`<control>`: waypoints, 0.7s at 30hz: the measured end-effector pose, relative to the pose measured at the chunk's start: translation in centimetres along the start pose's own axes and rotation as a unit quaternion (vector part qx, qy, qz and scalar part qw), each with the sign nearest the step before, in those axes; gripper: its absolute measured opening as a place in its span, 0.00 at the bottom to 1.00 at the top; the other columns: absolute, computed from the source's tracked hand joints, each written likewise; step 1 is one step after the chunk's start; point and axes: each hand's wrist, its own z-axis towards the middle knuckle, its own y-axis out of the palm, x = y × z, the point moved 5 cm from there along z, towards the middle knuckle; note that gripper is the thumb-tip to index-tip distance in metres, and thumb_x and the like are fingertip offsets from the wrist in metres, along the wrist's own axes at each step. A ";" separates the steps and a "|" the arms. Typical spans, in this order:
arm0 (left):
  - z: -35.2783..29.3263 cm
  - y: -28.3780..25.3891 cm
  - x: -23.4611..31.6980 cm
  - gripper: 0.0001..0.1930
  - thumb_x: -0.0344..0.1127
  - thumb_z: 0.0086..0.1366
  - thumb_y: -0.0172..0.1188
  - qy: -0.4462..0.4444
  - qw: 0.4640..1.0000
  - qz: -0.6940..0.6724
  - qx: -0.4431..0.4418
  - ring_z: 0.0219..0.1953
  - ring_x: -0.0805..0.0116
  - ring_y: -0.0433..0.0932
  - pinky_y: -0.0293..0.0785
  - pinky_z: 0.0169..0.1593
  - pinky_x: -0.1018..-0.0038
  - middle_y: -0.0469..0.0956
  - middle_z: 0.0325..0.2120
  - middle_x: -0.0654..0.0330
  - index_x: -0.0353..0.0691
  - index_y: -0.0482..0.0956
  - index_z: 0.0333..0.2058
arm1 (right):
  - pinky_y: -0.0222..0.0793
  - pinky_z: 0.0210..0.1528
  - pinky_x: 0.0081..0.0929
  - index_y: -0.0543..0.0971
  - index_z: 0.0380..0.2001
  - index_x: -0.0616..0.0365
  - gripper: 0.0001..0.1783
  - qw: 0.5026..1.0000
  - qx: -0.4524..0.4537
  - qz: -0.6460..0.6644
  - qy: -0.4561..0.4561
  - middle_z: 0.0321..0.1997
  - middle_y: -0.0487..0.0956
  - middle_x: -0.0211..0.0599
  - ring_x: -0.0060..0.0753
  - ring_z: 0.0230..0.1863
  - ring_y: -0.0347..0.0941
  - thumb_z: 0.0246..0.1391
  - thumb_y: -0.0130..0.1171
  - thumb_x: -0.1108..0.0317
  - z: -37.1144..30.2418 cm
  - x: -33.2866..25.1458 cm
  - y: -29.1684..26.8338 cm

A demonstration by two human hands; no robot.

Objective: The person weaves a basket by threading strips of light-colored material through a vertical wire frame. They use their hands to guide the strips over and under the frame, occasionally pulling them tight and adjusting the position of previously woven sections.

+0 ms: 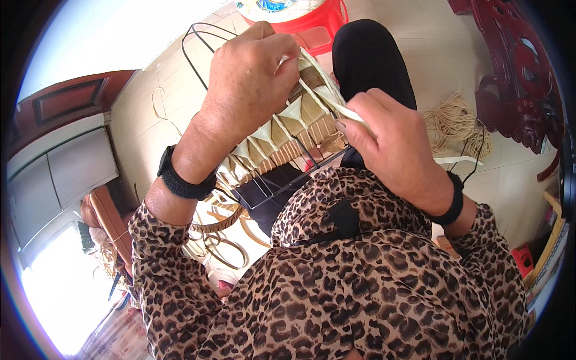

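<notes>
A woven basket (282, 135) in cream and tan strips, with a black wire frame (282, 186), rests tilted across my lap. My left hand (255, 72) is closed at its far upper edge; the fingertips are turned away, and what they pinch is hidden. In my right hand (390, 132), a flat pale strip (342, 110) is gripped between thumb and curled fingers. That strip runs up along the basket's right end toward my left hand. Thin black wire loops (193, 45) stick out beyond my left wrist.
A red plastic stool (321, 30) with a round container on it stands ahead. Coiled tan cord (453, 120) lies on the floor at right, near carved dark red furniture (510, 72). Loose brown and cream strips (225, 240) curl by my left elbow.
</notes>
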 end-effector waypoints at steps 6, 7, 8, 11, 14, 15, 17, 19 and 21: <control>0.2 -0.1 0.0 0.05 0.27 0.57 0.60 -0.031 0.998 -0.044 -0.043 0.29 0.73 0.77 0.75 0.32 0.78 0.76 0.26 0.60 0.34 0.80 0.32 | 0.60 0.17 0.25 0.69 0.18 0.57 0.08 0.977 0.104 -0.151 -0.110 0.19 0.60 0.32 0.27 0.17 0.63 0.37 0.58 0.78 -1.9 -1.0 -0.6; 0.3 -0.1 0.1 0.05 0.28 0.57 0.61 -0.017 0.998 -0.036 -0.052 0.29 0.73 0.76 0.74 0.32 0.80 0.76 0.26 0.61 0.34 0.80 0.32 | 0.60 0.17 0.25 0.69 0.18 0.57 0.08 0.977 0.103 -0.152 -0.110 0.19 0.60 0.32 0.27 0.17 0.63 0.37 0.58 0.78 -2.1 -1.2 -0.5; 0.3 0.0 0.0 0.05 0.28 0.57 0.61 -0.017 0.998 -0.036 -0.052 0.29 0.73 0.76 0.74 0.32 0.80 0.76 0.26 0.61 0.34 0.80 0.32 | 0.60 0.17 0.24 0.69 0.18 0.57 0.07 0.978 0.100 -0.149 -0.108 0.19 0.59 0.32 0.27 0.18 0.63 0.37 0.58 0.78 -2.3 -1.2 -0.4; 0.4 0.1 -0.5 0.05 0.28 0.59 0.60 -0.014 0.998 -0.039 -0.053 0.29 0.76 0.75 0.73 0.32 0.81 0.76 0.26 0.62 0.35 0.80 0.33 | 0.60 0.18 0.23 0.70 0.19 0.56 0.07 0.978 0.090 -0.155 -0.110 0.20 0.62 0.31 0.27 0.18 0.65 0.37 0.58 0.77 -2.4 -1.1 -0.1; 0.2 -0.5 -1.3 0.07 0.29 0.63 0.57 -0.102 0.967 -0.228 -0.056 0.30 0.81 0.73 0.71 0.32 0.80 0.76 0.26 0.66 0.36 0.79 0.38 | 0.62 0.18 0.24 0.73 0.23 0.56 0.07 0.979 0.071 -0.172 -0.086 0.22 0.66 0.31 0.28 0.19 0.68 0.38 0.58 0.78 -2.8 -1.0 -0.1; -0.1 -0.7 -1.8 0.06 0.31 0.60 0.59 -0.107 0.952 -0.288 -0.012 0.28 0.78 0.75 0.72 0.33 0.79 0.76 0.26 0.61 0.37 0.80 0.35 | 0.63 0.19 0.26 0.74 0.27 0.57 0.08 0.984 0.055 -0.158 -0.066 0.24 0.69 0.31 0.30 0.20 0.69 0.39 0.58 0.78 -3.1 -0.7 0.0; -0.9 -1.5 -2.1 0.05 0.30 0.62 0.58 -0.114 0.971 -0.212 0.002 0.30 0.82 0.73 0.70 0.35 0.83 0.76 0.27 0.66 0.37 0.80 0.36 | 0.64 0.20 0.27 0.76 0.31 0.58 0.10 0.988 0.033 -0.140 -0.048 0.25 0.71 0.32 0.31 0.21 0.70 0.40 0.57 0.78 -3.4 -0.1 0.1; -1.6 -1.6 -2.2 0.05 0.29 0.61 0.59 -0.132 0.971 -0.199 -0.019 0.29 0.82 0.72 0.69 0.34 0.83 0.77 0.27 0.66 0.37 0.80 0.35 | 0.67 0.22 0.28 0.76 0.39 0.61 0.15 0.991 0.026 -0.122 -0.045 0.27 0.72 0.34 0.35 0.23 0.72 0.43 0.57 0.77 -3.5 0.3 0.0; -2.2 -1.5 -1.7 0.04 0.29 0.58 0.62 -0.105 0.982 -0.157 -0.020 0.26 0.81 0.71 0.68 0.31 0.81 0.77 0.26 0.66 0.37 0.80 0.32 | 0.68 0.26 0.29 0.75 0.41 0.62 0.16 0.993 0.003 -0.114 -0.031 0.29 0.73 0.37 0.38 0.26 0.72 0.45 0.57 0.76 -3.5 0.2 -0.1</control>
